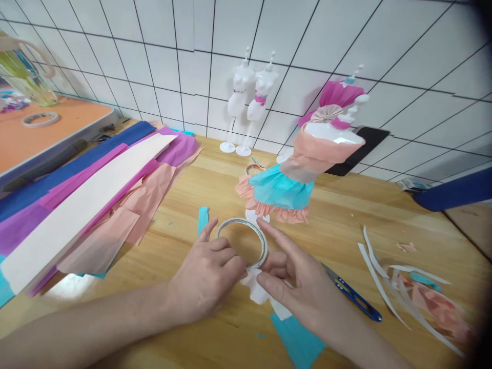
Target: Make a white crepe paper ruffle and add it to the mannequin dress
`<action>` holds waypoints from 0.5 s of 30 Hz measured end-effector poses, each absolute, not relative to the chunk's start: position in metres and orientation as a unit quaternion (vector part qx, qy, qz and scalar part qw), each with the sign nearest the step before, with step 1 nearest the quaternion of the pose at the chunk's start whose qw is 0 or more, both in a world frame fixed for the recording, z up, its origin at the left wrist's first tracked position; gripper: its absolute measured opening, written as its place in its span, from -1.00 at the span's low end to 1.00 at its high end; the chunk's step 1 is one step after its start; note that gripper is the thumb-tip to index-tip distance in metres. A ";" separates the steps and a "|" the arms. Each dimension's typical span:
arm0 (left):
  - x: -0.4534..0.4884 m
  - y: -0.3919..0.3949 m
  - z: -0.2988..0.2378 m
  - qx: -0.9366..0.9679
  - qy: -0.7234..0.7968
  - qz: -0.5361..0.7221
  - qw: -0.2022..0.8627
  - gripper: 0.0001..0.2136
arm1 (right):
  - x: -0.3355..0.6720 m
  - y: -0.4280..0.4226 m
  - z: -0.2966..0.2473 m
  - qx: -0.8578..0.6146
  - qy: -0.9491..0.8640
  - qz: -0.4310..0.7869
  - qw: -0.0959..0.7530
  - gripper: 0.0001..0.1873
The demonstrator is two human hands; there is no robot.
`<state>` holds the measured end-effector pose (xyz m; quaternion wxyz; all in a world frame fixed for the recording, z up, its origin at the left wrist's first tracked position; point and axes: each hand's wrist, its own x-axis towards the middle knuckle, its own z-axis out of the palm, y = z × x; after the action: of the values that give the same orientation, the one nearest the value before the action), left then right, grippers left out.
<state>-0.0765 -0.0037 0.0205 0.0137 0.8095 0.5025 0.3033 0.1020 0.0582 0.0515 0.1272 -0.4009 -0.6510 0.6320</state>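
My left hand [209, 274] is curled round the near left side of a roll of double-sided tape [246, 229] that stands on the wooden table [346, 215]. My right hand [298, 279] grips the roll's right side, forefinger stretched up along its rim, thumb pinching a white tape end [257, 289] below it. Just behind the roll stands a small mannequin [307, 159] dressed in a peach paper top and a turquoise paper skirt with a peach frill. A turquoise paper piece [300, 343] lies under my right wrist.
Long crepe paper sheets [88, 189] in blue, purple, pink, peach and white lie at the left. Two bare white mannequins [248, 102] stand by the tiled wall. Blue snips [355, 297] lie right of my hand, with white backing strips and scraps [407, 287] beyond. An orange table [23, 143] holds another tape roll [40, 119].
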 end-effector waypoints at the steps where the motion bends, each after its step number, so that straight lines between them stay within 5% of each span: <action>1: -0.073 -0.005 0.019 0.807 0.507 0.302 -0.015 -0.77 | 0.100 0.058 0.050 -0.404 -0.638 0.641 0.136 -0.21; 8: -0.070 -0.005 0.017 0.778 0.542 0.299 -0.112 -0.76 | 0.098 0.057 0.044 -0.404 -0.621 0.647 0.178 -0.17; 15: -0.082 0.000 0.023 0.741 0.505 0.388 0.213 -0.76 | 0.098 0.056 0.044 -0.422 -0.709 0.529 0.198 -0.59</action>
<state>-0.0819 0.0003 0.0233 0.2134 0.7412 0.5045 0.3880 0.0976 0.0560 0.0441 0.1978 -0.4222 -0.7090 0.5291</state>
